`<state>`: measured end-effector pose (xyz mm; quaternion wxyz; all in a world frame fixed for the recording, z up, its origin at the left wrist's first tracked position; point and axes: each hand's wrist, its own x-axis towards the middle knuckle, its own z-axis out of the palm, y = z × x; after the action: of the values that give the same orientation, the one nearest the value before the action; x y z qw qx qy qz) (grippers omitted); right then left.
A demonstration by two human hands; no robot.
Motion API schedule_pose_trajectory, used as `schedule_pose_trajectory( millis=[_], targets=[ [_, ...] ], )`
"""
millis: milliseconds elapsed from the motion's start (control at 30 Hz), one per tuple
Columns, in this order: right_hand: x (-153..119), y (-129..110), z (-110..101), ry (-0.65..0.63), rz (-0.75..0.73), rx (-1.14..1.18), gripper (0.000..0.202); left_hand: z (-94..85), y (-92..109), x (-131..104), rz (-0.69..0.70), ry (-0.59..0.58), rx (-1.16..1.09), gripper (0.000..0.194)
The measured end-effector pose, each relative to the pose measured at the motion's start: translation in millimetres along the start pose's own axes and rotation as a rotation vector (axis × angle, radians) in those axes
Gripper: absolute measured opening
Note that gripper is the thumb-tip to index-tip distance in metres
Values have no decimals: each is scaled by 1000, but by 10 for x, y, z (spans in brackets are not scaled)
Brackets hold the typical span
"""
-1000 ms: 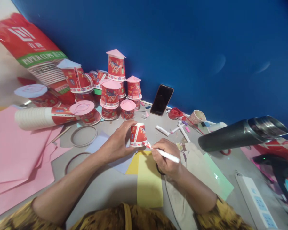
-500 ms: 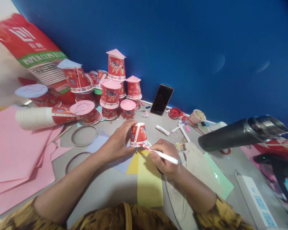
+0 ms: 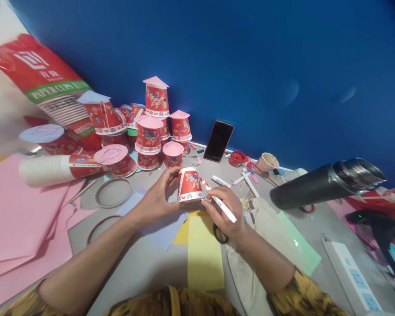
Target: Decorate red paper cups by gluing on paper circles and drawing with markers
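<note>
A red and white paper cup [image 3: 190, 184], upside down with its closed end up, is gripped at its left side by my left hand [image 3: 158, 196]. My right hand [image 3: 226, 206] holds a white marker [image 3: 224, 207] whose red end points up and left, beside the cup's right side. Beneath the hands lie a yellow paper strip [image 3: 206, 250] and a pale blue sheet [image 3: 164, 228]. The black loop of a scissor-like handle [image 3: 220, 235] shows under my right hand.
Stacked red cups with pink paper cones [image 3: 149, 134] stand behind, left of a phone [image 3: 219, 140]. Pink sheets [image 3: 19, 210] and a row of nested cups [image 3: 46, 170] lie left. A dark flask [image 3: 316, 186], loose markers [image 3: 250, 184] and a power strip [image 3: 352, 272] are right.
The cup has turned in my left hand, so its patterned side shows more. The marker's red end has moved up from the cup's lower rim, and the black loop has come into view.
</note>
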<state>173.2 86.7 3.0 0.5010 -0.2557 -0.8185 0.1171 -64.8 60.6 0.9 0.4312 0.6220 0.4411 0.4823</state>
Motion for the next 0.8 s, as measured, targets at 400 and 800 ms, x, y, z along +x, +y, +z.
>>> schedule_pose_trajectory(
  millis=[400, 800],
  targets=[
    [-37, -46, 5, -48, -186, -146, 26, -39, 51, -62, -27, -71, 53, 98],
    [33, -226, -81, -76, -140, 61, 13, -21, 56, -37, 110, 8, 378, 78]
  ],
)
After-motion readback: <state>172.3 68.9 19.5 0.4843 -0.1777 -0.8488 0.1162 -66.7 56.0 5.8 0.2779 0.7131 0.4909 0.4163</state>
